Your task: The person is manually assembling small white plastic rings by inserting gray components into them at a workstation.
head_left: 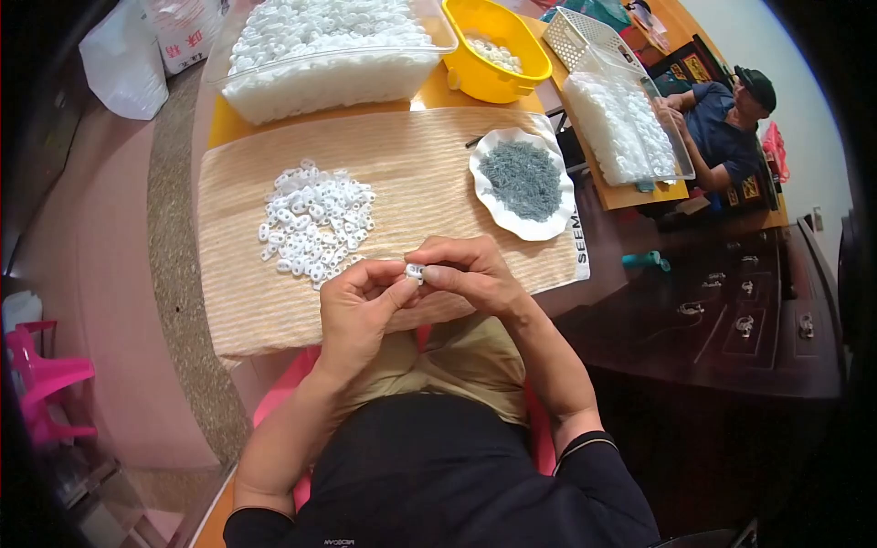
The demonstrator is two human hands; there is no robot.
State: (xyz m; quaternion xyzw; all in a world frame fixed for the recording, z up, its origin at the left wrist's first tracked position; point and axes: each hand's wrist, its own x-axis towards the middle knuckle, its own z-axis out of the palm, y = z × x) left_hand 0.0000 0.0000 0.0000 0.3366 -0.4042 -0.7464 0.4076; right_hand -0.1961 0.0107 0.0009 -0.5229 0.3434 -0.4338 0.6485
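Observation:
Close to my body, above the near edge of the cloth, my left hand (359, 304) and my right hand (475, 274) meet with their fingertips closed on one small white plastic piece (415, 271) with holes. Part of it is hidden by my thumbs and fingers. Just beyond my left hand, a loose pile of similar white plastic pieces (318, 219) is spread on the striped beige cloth (420, 164). Farther right lies a white scalloped plate (533, 228), heaped with small dark grey slivers (521, 178). I cannot tell whether a sliver is between my fingers.
At the back stand a clear bin (333, 78) full of white pieces and a yellow basin (475, 78). Right of them is another filled clear box (614, 128), where a person in a cap (722, 128) sits. Dark drawers (722, 310) are at right; a pink stool (50, 370) is at left.

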